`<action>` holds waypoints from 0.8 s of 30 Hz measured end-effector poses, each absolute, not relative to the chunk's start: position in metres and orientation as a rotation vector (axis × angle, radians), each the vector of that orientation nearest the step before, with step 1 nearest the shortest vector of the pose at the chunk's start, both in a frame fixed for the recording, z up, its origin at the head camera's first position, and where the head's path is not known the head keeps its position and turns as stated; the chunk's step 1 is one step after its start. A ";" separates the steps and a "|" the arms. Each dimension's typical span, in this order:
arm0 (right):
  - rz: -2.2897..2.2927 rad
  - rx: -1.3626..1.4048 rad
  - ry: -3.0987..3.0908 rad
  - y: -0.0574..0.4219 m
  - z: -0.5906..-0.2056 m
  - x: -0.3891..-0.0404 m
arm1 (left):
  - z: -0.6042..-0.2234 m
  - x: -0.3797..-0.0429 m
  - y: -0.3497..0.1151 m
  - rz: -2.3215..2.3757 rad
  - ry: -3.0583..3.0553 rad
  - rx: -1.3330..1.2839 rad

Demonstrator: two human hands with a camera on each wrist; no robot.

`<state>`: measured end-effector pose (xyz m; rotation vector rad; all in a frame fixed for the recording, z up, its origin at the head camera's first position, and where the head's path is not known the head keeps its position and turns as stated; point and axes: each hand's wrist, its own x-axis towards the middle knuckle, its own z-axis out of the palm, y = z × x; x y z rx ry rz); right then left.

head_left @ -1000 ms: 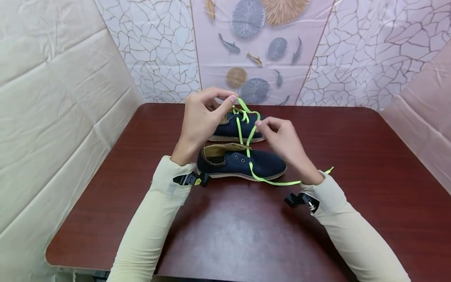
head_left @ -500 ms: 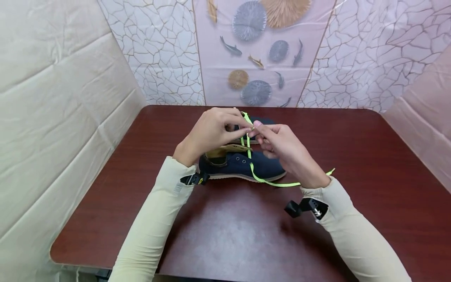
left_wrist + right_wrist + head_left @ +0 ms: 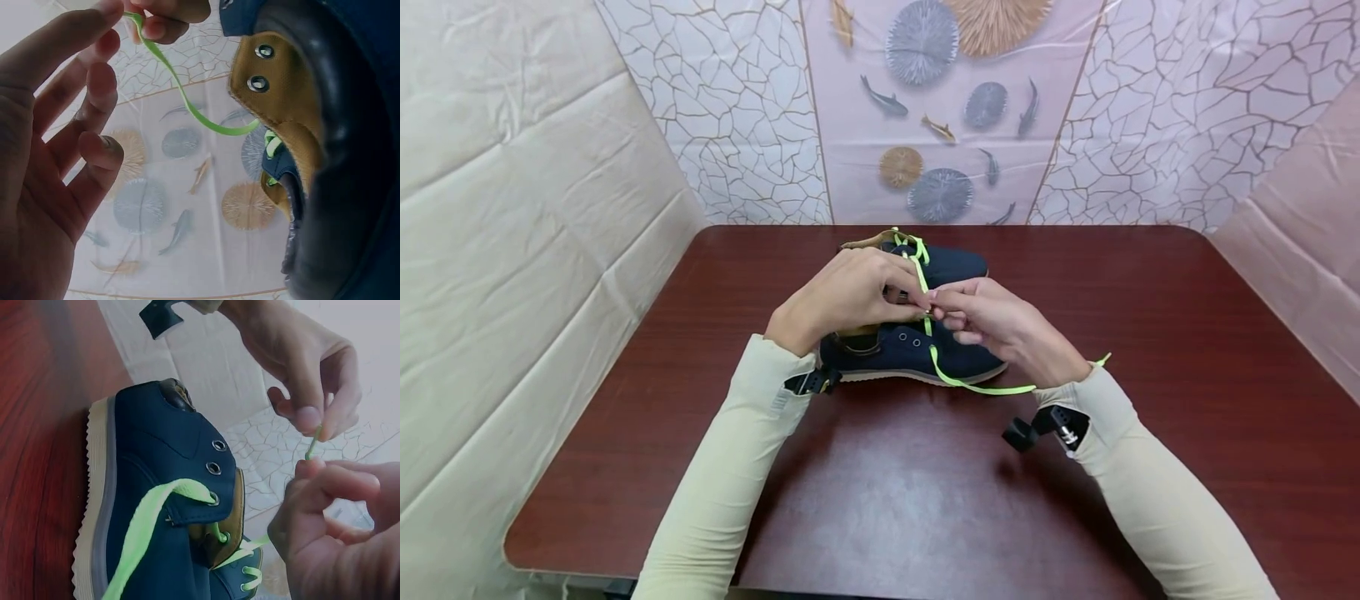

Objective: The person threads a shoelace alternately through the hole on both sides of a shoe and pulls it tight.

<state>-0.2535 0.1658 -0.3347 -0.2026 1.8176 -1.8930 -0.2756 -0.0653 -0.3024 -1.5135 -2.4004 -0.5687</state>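
Note:
A navy shoe (image 3: 887, 354) with a tan lining sits side-on on the table, toe to the right. A neon-green shoelace (image 3: 153, 519) runs through its eyelets. Just above this shoe, my left hand (image 3: 861, 287) pinches the lace between thumb and forefinger. My right hand (image 3: 996, 321) meets it there, fingertips pinching the lace too. In the right wrist view, a short bit of lace shows between the two pinches. Two eyelets (image 3: 215, 469) near the ankle have no lace in them. The lace's other end lies across the table and passes under my right wrist.
Behind stands a second navy shoe (image 3: 958, 262), its green lace (image 3: 917, 247) threaded through eyelets; my left hand partly covers it. The reddish-brown table (image 3: 880, 500) extends around both shoes. A patterned cloth (image 3: 940, 108) hangs at the back, and a cream sheet (image 3: 535, 275) at the left.
Both hands have come down toward the near shoe and closed together. A second ago they were apart, with the lace stretched up to my left fingers. The far shoe shows more now.

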 end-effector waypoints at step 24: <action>-1.585 -0.400 2.344 0.165 -0.350 -0.261 | -0.311 -0.284 -0.067 -0.577 -3.012 -1.434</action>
